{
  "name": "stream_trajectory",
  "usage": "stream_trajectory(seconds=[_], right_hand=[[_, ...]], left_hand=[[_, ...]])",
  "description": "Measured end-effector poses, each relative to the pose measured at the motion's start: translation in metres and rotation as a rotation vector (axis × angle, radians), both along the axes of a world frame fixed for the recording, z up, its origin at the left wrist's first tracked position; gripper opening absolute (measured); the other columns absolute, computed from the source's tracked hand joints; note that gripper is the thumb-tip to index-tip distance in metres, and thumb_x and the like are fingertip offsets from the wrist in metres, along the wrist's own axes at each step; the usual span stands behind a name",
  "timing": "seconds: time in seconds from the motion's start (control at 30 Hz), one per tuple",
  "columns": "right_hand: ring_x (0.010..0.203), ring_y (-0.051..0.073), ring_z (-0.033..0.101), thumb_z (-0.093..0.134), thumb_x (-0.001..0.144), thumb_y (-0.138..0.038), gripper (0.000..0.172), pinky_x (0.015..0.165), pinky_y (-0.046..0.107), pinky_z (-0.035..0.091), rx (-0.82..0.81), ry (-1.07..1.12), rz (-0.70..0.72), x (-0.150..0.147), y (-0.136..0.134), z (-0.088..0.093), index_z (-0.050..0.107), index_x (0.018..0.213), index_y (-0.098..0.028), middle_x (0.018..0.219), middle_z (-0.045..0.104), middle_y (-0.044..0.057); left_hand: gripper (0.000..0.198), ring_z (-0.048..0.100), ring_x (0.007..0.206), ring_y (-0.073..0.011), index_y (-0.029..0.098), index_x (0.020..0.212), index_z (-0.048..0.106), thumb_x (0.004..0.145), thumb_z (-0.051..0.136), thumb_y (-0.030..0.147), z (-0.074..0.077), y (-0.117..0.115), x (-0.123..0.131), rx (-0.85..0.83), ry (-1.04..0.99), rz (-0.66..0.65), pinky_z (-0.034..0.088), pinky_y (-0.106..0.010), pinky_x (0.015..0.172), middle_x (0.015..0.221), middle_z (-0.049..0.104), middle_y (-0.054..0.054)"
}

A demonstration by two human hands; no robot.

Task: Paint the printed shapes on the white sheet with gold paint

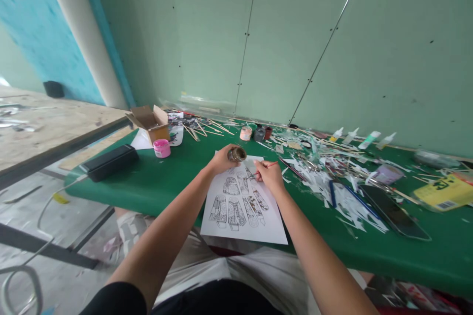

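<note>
A white sheet [210, 224] printed with black line drawings lies on the green tabletop in front of me. Some of its shapes carry patches of brown. Over the sheet's upper left, my left hand [222, 158] grips a small jar [236, 154] of dark brown paint, tilted with its mouth toward me. My right hand [269, 174] pinches a thin red-handled paintbrush [271, 163] just right of the jar. The brush tip is close to the drawings; whether it touches the paper I cannot tell.
A pink paint jar [161, 148], an open cardboard box [151, 125] and a black oblong device [110, 161] stand left. More paint jars [259, 133] are at the back. Paper scraps [318, 172], a phone [393, 211], glue bottles [351, 136] and a yellow packet [445, 191] lie right.
</note>
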State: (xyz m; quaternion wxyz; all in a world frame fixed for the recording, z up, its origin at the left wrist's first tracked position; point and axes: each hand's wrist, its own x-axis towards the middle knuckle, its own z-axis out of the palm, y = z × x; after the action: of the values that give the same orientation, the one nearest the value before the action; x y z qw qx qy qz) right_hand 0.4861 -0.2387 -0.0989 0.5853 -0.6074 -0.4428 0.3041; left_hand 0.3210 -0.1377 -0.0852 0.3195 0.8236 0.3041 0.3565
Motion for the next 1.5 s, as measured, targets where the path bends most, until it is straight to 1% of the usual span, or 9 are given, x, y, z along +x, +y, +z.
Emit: stream_trajectory(seconds=[0.17, 0.3, 0.47, 0.6, 0.77, 0.87, 1.1, 1.33, 1.5], right_hand=[[0.031, 0.012, 0.043, 0.065, 0.064, -0.055, 0.043, 0.035, 0.025, 0.039, -0.002, -0.016, 0.016, -0.0005, 0.0007, -0.0013, 0.048, 0.043, -0.022, 0.033, 0.048, -0.001], [0.032, 0.013, 0.045, 0.065, 0.063, -0.055, 0.043, 0.036, 0.025, 0.040, 0.003, 0.020, 0.007, -0.0004, 0.0011, -0.0014, 0.047, 0.043, -0.022, 0.035, 0.049, -0.001], [0.031, 0.012, 0.043, 0.063, 0.064, -0.053, 0.041, 0.035, 0.025, 0.038, -0.003, -0.022, 0.007, -0.0004, 0.0015, -0.0016, 0.048, 0.042, -0.022, 0.033, 0.047, -0.001], [0.032, 0.013, 0.044, 0.062, 0.064, -0.052, 0.040, 0.036, 0.025, 0.039, -0.005, 0.008, 0.001, -0.0015, 0.0010, -0.0008, 0.047, 0.042, -0.022, 0.034, 0.048, -0.001], [0.031, 0.012, 0.042, 0.063, 0.064, -0.050, 0.039, 0.035, 0.024, 0.037, -0.008, 0.006, 0.006, -0.0020, 0.0013, -0.0007, 0.048, 0.042, -0.022, 0.032, 0.047, -0.002], [0.031, 0.012, 0.042, 0.063, 0.064, -0.050, 0.039, 0.035, 0.024, 0.037, -0.016, 0.015, 0.010, -0.0017, 0.0016, -0.0010, 0.049, 0.042, -0.021, 0.033, 0.047, -0.002], [0.033, 0.013, 0.046, 0.065, 0.063, -0.055, 0.042, 0.037, 0.025, 0.040, -0.011, 0.006, 0.002, -0.0003, 0.0014, -0.0016, 0.048, 0.044, -0.022, 0.034, 0.049, -0.001], [0.031, 0.013, 0.045, 0.065, 0.061, -0.059, 0.045, 0.036, 0.025, 0.040, 0.005, -0.009, 0.009, -0.0002, 0.0002, -0.0006, 0.048, 0.043, -0.022, 0.034, 0.050, -0.001], [0.032, 0.014, 0.047, 0.065, 0.062, -0.061, 0.046, 0.036, 0.025, 0.041, 0.015, -0.036, 0.003, -0.0008, -0.0006, 0.0000, 0.048, 0.043, -0.022, 0.034, 0.049, -0.001]], left_hand=[[0.055, 0.062, 0.089, -0.0203, 0.016, 0.110, 0.056, 0.058, 0.073, 0.009, -0.0008, 0.0006, -0.0001, 0.006, -0.011, -0.017, 0.047, -0.031, 0.077, 0.105, 0.065, -0.005], [0.055, 0.062, 0.089, -0.0203, 0.015, 0.110, 0.056, 0.058, 0.073, 0.008, -0.0011, 0.0011, 0.0000, 0.008, -0.010, -0.014, 0.048, -0.031, 0.076, 0.105, 0.065, -0.006], [0.055, 0.062, 0.088, -0.0200, 0.015, 0.110, 0.056, 0.058, 0.073, 0.008, -0.0020, 0.0017, 0.0002, 0.010, -0.015, -0.020, 0.048, -0.031, 0.076, 0.104, 0.065, -0.006], [0.056, 0.062, 0.089, -0.0206, 0.016, 0.111, 0.056, 0.058, 0.073, 0.009, -0.0021, 0.0016, -0.0002, 0.021, -0.003, -0.009, 0.048, -0.031, 0.077, 0.105, 0.065, -0.006], [0.056, 0.062, 0.090, -0.0208, 0.017, 0.111, 0.056, 0.058, 0.073, 0.010, -0.0009, 0.0010, -0.0009, 0.025, 0.009, -0.005, 0.048, -0.031, 0.077, 0.105, 0.065, -0.006], [0.056, 0.062, 0.090, -0.0206, 0.017, 0.111, 0.056, 0.058, 0.074, 0.010, -0.0007, 0.0010, -0.0006, 0.020, 0.004, 0.000, 0.048, -0.031, 0.078, 0.105, 0.065, -0.005], [0.056, 0.062, 0.089, -0.0201, 0.016, 0.110, 0.056, 0.057, 0.074, 0.009, -0.0013, 0.0007, 0.0003, 0.011, -0.003, -0.003, 0.048, -0.031, 0.078, 0.105, 0.065, -0.005], [0.056, 0.062, 0.088, -0.0199, 0.016, 0.110, 0.056, 0.058, 0.074, 0.011, 0.0009, -0.0006, -0.0007, -0.003, 0.009, -0.004, 0.048, -0.032, 0.077, 0.104, 0.065, -0.005], [0.056, 0.062, 0.087, -0.0199, 0.016, 0.110, 0.056, 0.058, 0.074, 0.010, 0.0019, -0.0013, -0.0008, -0.001, 0.011, 0.000, 0.048, -0.031, 0.076, 0.104, 0.065, -0.005]])
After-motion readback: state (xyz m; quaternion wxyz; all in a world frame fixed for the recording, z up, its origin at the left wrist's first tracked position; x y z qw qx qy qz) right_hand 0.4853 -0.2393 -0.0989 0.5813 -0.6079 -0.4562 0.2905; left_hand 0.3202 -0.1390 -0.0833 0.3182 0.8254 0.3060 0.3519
